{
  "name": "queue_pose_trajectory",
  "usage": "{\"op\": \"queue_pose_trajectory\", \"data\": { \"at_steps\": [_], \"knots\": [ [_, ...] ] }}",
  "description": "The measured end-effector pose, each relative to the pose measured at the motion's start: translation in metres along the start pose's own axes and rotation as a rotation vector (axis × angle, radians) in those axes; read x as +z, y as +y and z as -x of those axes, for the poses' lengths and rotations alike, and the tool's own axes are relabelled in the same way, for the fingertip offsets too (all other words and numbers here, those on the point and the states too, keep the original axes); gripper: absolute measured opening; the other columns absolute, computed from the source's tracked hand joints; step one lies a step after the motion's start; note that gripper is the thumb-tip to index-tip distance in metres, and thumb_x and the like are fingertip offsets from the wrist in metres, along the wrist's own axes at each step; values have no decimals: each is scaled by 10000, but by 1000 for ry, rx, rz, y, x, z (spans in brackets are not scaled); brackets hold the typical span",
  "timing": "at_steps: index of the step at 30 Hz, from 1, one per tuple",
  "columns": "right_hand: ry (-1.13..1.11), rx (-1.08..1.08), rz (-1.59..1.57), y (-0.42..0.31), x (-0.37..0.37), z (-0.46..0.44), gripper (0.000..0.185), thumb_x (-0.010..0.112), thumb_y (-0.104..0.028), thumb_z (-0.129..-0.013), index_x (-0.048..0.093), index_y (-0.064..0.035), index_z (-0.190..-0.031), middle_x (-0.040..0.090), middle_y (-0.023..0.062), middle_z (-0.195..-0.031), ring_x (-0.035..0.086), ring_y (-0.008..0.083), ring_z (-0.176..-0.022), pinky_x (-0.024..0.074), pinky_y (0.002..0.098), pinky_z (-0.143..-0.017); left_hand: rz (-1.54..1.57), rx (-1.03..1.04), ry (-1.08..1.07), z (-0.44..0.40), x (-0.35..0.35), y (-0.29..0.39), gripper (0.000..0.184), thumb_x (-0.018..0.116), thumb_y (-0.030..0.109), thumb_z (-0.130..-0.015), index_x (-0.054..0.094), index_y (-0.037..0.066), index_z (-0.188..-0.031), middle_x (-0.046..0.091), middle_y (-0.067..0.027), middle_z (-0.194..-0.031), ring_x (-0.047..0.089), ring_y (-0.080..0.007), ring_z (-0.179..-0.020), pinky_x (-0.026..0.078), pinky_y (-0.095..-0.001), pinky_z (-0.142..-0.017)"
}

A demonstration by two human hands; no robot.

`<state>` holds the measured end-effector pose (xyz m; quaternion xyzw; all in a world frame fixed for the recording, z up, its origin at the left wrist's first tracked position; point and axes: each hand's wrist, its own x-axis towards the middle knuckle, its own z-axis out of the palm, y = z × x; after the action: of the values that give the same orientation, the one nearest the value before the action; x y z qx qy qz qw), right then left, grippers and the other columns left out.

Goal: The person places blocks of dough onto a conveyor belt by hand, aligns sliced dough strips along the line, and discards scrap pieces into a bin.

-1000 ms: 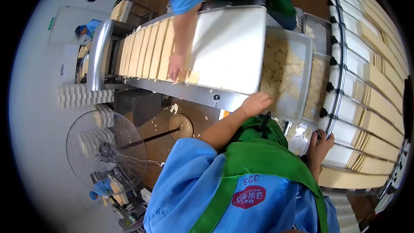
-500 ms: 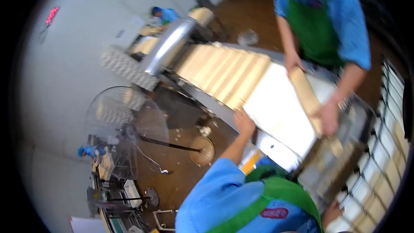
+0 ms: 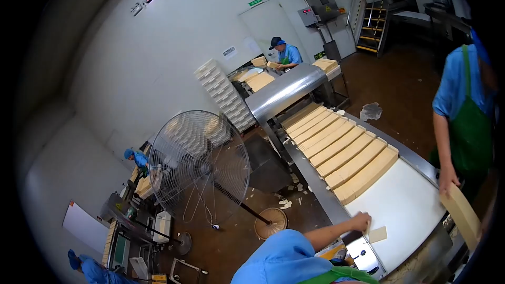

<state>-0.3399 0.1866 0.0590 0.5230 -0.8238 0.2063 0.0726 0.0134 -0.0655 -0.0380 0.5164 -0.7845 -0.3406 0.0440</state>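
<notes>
My left hand (image 3: pixel 361 222) is closed at the near edge of the white conveyor belt (image 3: pixel 407 200), and what its fingers hold, if anything, is too small to make out. A small flat dough piece (image 3: pixel 377 234) lies on the belt beside it. Rows of pale dough strips (image 3: pixel 363 179) lie side by side on the belt, up to the metal cover (image 3: pixel 286 90). At the right, a co-worker (image 3: pixel 463 110) holds a long dough strip (image 3: pixel 462 214) over the belt's far edge. My right hand is outside the picture.
A large caged fan (image 3: pixel 199 165) stands left of the belt on a round base (image 3: pixel 270 223). White stacked trays (image 3: pixel 225 94) rise behind it. Scraps lie on the brown floor (image 3: pixel 386 92). More people work farther back and at the left. Steps (image 3: pixel 372 26) stand at the back.
The view has swung left and up. My left hand moved from the belt's end to its near edge. The co-worker lifted a strip away to the right. My right hand left the picture.
</notes>
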Motion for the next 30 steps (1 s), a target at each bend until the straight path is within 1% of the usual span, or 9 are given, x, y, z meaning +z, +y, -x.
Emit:
{"op": "queue_pose_trajectory", "data": {
  "at_steps": [2,3,5,7,8,11,15,21,30],
  "knots": [
    [-152,-3,234,-14,41,-16,675,505,-394,-910,342,91,-1351,333,313,-1386,375,451,-1256,333,535,-1014,343,192,-88,2,10,13,319,633,97,-730,588,37,-1040,571,-186,-1074,535,-387,-1020,449,-468,-899],
    [202,-354,49,-33,53,-41,699,503,-397,-916,305,100,-1365,333,323,-1382,387,440,-1253,330,523,-1020,345,189,-82,3,17,14,319,633,97,-730,588,37,-1040,571,-186,-1074,535,-387,-1020,449,-468,-899],
    [556,-706,-151,-78,51,-72,723,502,-400,-923,269,110,-1379,332,333,-1379,399,428,-1249,326,512,-1025,325,302,507,6,23,9,513,654,149,-768,475,39,-1236,474,-225,-1223,449,-409,-1153,410,-466,-971],
    [-119,-442,-216,-126,36,-78,510,605,-365,-801,529,-21,-1171,587,180,-1034,578,338,-942,486,407,-832,148,15,631,15,2,-9,617,677,164,-761,405,36,-1299,418,-238,-1278,407,-408,-1198,394,-467,-992],
    [-122,-452,-217,-134,61,-76,510,605,-365,-801,529,-21,-1171,587,180,-1034,578,338,-942,486,407,-832,-30,-272,737,23,-11,-17,725,701,180,-754,334,33,-1362,362,-250,-1333,365,-408,-1243,377,-467,-1013],
    [-451,-230,-337,-149,154,-90,576,617,-119,-815,397,-4,-1335,367,230,-1394,306,379,-1317,251,488,-1076,-15,-634,824,52,-65,-18,787,756,214,-706,345,-1,-1342,359,-259,-1314,384,-429,-1215,358,-479,-1024],
    [-376,-303,-231,-182,226,-121,561,637,-188,-838,447,-9,-1335,376,261,-1371,386,402,-1248,329,476,-1032,194,-582,643,54,-70,-57,868,766,201,-691,283,-32,-1374,340,-282,-1322,379,-458,-1204,364,-487,-1020],
    [-234,-314,-185,-240,318,-201,651,567,-241,-908,264,-45,-1450,226,229,-1498,330,420,-1309,306,479,-1074,122,-434,651,40,-59,-54,927,756,202,-691,210,-83,-1385,343,-290,-1285,455,-468,-1086,444,-495,-924],
    [-346,-189,-169,-362,330,-298,606,451,-400,-957,211,-240,-1489,111,182,-1547,387,436,-1267,414,510,-988,-7,-515,468,28,-69,-56,886,748,304,-716,268,-83,-1353,435,-263,-1174,531,-396,-1014,537,-422,-769]
  ]
}}
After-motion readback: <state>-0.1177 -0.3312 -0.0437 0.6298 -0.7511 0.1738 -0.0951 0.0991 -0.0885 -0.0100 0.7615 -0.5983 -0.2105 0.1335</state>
